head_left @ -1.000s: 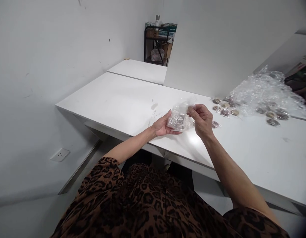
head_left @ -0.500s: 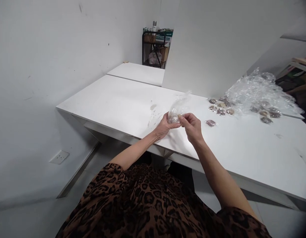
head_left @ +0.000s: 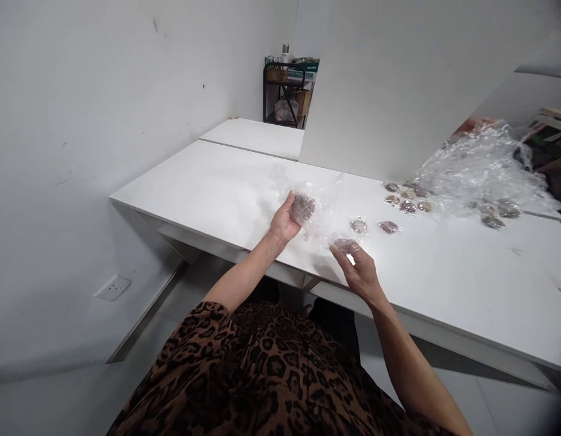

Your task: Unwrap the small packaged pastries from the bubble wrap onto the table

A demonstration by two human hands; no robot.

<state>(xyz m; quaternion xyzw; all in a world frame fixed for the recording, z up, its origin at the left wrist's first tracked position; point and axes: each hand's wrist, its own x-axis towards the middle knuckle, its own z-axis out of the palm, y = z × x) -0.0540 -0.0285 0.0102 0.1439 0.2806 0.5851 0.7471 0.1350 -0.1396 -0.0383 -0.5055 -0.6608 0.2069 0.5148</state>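
Head view: the left hand (head_left: 284, 224) and the right hand (head_left: 362, 270) each grip a packet, well apart, above the white, flat-topped table (head_left: 448, 275).
The left holds a dark reddish, rounded packet in clear plastic (head_left: 304, 209) between thumb and fingers; the right pinches a reddish-brown packet in clear film (head_left: 345, 245) near the table's near edge. Just beyond the right hand lie a pale round wrapped piece (head_left: 359, 226) and, to its right, a purplish-red wrapped piece (head_left: 389, 227); farther right, a crumpled heap of transparent plastic (head_left: 484, 163).
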